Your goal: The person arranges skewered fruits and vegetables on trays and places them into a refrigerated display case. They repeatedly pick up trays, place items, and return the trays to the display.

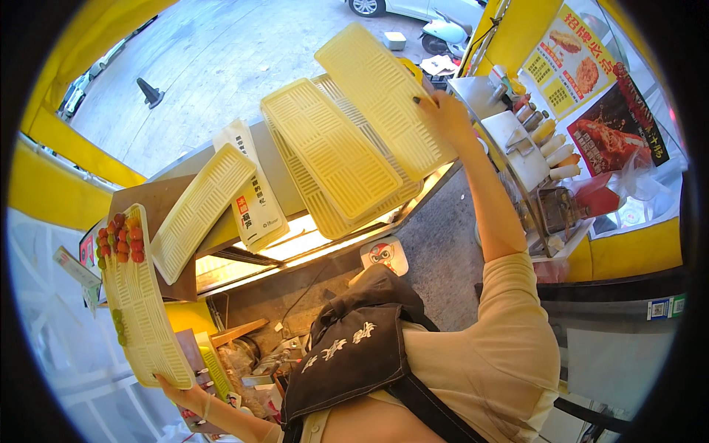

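Note:
My left hand (pixel 180 390) grips the lower end of a long cream plastic tray (pixel 147 326). Skewered candied fruits (pixel 122 241), red and green, lie at its far end, with a few green ones (pixel 118 326) at its left edge. My right hand (pixel 446 116) holds the right edge of another cream tray (pixel 382 94), tilted over the counter. Beneath and left of it, more ribbed cream trays (pixel 332 149) overlap in a pile. A narrower tray (pixel 202 213) leans beside a stack of printed paper bags (pixel 257 205).
A lit display case (pixel 299 235) runs under the counter. To the right stand a metal shelf with squeeze bottles (pixel 548 138) and a clear container (pixel 556 209). Food posters (pixel 573 61) hang behind. Outside are a scooter (pixel 448 33), a car and a dark cone (pixel 149 93).

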Tool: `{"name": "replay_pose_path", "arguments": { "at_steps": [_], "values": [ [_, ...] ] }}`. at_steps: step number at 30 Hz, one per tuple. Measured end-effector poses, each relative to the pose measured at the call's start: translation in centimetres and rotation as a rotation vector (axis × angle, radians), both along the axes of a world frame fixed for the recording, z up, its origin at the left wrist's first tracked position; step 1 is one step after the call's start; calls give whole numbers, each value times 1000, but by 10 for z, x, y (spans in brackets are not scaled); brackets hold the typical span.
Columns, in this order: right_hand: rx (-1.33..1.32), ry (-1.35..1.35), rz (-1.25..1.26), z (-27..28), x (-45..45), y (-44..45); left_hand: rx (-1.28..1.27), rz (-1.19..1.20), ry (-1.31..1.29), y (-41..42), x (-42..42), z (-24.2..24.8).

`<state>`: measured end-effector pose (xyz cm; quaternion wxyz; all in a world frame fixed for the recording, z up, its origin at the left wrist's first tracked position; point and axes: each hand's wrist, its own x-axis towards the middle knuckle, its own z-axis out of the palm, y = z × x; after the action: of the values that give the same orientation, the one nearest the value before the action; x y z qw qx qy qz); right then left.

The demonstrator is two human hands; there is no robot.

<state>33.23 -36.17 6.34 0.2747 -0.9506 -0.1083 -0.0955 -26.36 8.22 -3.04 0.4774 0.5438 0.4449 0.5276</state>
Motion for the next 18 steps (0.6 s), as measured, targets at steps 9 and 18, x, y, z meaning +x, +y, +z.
{"name": "replay_pose_path", "arguments": {
  "at_steps": [9, 18],
  "values": [
    [241, 118, 350, 31, 16, 13, 118, 73, 137, -41, -15, 5],
    [-267, 284, 811, 22, 5, 113, 52, 136, 30, -54, -52, -14]
  ]
}}
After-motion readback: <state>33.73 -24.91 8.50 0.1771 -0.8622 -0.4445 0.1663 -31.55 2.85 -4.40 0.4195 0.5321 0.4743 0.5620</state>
